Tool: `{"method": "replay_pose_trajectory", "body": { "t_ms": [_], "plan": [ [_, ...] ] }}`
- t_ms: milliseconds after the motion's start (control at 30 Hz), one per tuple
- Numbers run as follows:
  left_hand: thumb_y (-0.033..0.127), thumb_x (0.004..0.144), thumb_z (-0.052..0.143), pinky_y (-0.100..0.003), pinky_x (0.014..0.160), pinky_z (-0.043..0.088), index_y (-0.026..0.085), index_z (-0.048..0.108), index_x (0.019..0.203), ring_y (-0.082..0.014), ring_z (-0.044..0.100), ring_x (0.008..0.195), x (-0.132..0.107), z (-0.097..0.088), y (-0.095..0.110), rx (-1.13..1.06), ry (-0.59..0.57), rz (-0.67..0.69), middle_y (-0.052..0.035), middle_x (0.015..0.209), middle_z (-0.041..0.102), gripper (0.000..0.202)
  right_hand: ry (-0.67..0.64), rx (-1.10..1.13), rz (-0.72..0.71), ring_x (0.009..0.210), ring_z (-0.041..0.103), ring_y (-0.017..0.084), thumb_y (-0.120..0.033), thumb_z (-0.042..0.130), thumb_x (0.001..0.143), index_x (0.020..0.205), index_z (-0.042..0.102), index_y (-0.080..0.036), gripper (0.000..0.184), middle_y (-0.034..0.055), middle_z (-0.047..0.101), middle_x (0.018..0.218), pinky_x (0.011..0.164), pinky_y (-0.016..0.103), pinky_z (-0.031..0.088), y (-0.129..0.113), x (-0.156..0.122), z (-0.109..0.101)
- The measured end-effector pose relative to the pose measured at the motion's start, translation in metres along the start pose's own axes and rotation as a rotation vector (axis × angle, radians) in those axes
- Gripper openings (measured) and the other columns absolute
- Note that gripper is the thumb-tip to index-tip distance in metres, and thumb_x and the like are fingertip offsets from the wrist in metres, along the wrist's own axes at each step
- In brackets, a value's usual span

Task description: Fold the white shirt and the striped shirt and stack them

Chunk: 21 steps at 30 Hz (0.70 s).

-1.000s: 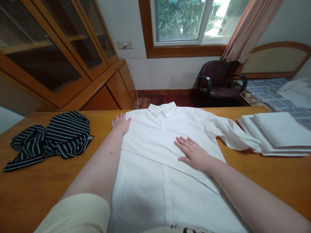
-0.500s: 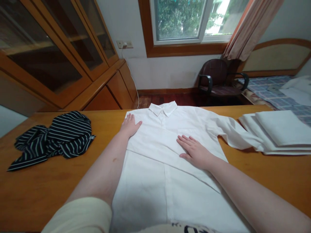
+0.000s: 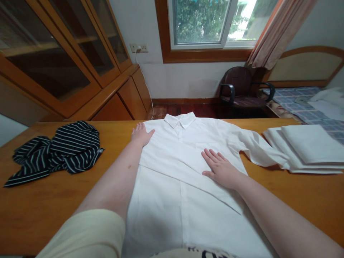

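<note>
A white collared shirt lies front up on the wooden table, its collar at the far edge. One sleeve is folded slantwise across the chest; the other sleeve stretches out to the right. My left hand rests with fingers extended on the shirt's left shoulder edge, thumb apart. Flat on the folded sleeve, near the right side of the body, lies my right hand with its fingers spread. Neither hand grips anything.
A crumpled black-and-white striped cloth lies on the left of the table. Folded white cloths are stacked at the right, touching the sleeve's end. Beyond the table stand a brown armchair, a glass-door cabinet and a bed.
My left hand has slid slightly left and outward along the shoulder edge. My right hand has shifted a little to the right over the folded sleeve. The shirt stays nearly the same.
</note>
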State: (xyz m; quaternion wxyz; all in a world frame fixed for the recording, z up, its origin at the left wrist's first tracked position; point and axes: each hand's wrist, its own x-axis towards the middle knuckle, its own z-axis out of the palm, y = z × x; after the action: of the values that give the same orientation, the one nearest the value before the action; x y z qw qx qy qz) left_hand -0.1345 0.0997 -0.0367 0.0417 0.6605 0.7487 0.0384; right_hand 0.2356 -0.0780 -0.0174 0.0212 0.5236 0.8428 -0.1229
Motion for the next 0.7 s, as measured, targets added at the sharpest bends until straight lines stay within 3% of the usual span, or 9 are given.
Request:
{"method": "replay_pose_trajectory", "body": {
  "t_ms": [100, 200, 300, 467, 567, 700],
  "plan": [
    [0.063, 0.086, 0.026, -0.047, 0.115, 0.012, -0.003, 0.014, 0.147, -0.0306, 0.012, 0.143, -0.001, -0.003, 0.001, 0.01, 0.011, -0.008, -0.022, 0.154, 0.013, 0.09, 0.015, -0.005, 0.006, 0.142, 0.016, 0.026, -0.06, 0.034, 0.09, 0.15, 0.021, -0.021, 0.073, 0.0084, 0.021, 0.154, 0.113, 0.047, 0.022, 0.002, -0.001, -0.002],
    [0.057, 0.088, 0.031, -0.05, 0.115, 0.007, -0.006, 0.013, 0.145, -0.034, 0.006, 0.143, -0.013, -0.012, 0.015, 0.045, 0.061, -0.027, -0.0275, 0.153, 0.009, 0.087, 0.02, -0.012, 0.025, 0.141, 0.021, 0.026, -0.059, 0.033, 0.091, 0.149, 0.026, -0.02, 0.07, 0.0083, 0.023, 0.153, 0.113, 0.046, 0.024, 0.0, -0.001, -0.005],
    [0.053, 0.088, 0.034, -0.048, 0.115, 0.005, -0.005, 0.014, 0.145, -0.0339, 0.001, 0.143, -0.043, -0.019, 0.046, 0.02, 0.081, 0.042, -0.0277, 0.153, 0.007, 0.084, 0.021, -0.019, 0.029, 0.141, 0.022, 0.027, -0.058, 0.036, 0.09, 0.148, 0.027, -0.02, 0.07, 0.0084, 0.024, 0.153, 0.112, 0.046, 0.024, -0.001, -0.001, -0.008],
    [0.057, 0.089, 0.031, -0.047, 0.114, 0.014, 0.006, 0.018, 0.148, -0.031, 0.006, 0.143, -0.109, -0.011, 0.096, -0.103, -0.11, 0.251, -0.0214, 0.155, 0.009, 0.079, 0.006, -0.027, 0.025, 0.141, 0.02, 0.027, -0.056, 0.035, 0.091, 0.149, 0.025, -0.02, 0.07, 0.0078, 0.022, 0.154, 0.113, 0.046, 0.022, 0.0, -0.002, -0.004],
    [0.056, 0.09, 0.031, -0.047, 0.114, 0.013, 0.012, 0.024, 0.147, -0.0286, 0.011, 0.143, -0.129, 0.001, 0.099, -0.057, -0.114, 0.362, -0.0172, 0.154, 0.018, 0.073, 0.005, -0.028, 0.023, 0.142, 0.017, 0.027, -0.056, 0.034, 0.091, 0.15, 0.023, -0.019, 0.07, 0.0086, 0.02, 0.154, 0.113, 0.047, 0.021, 0.001, -0.002, -0.001],
    [0.055, 0.09, 0.029, -0.045, 0.116, 0.011, 0.014, 0.022, 0.148, -0.0248, 0.014, 0.143, -0.132, 0.009, 0.09, 0.014, -0.069, 0.417, -0.0136, 0.155, 0.02, 0.072, 0.038, -0.032, -0.009, 0.141, 0.022, 0.028, -0.056, 0.035, 0.09, 0.148, 0.026, -0.02, 0.069, 0.0083, 0.025, 0.153, 0.111, 0.046, 0.025, 0.001, -0.002, -0.006]
  ]
}}
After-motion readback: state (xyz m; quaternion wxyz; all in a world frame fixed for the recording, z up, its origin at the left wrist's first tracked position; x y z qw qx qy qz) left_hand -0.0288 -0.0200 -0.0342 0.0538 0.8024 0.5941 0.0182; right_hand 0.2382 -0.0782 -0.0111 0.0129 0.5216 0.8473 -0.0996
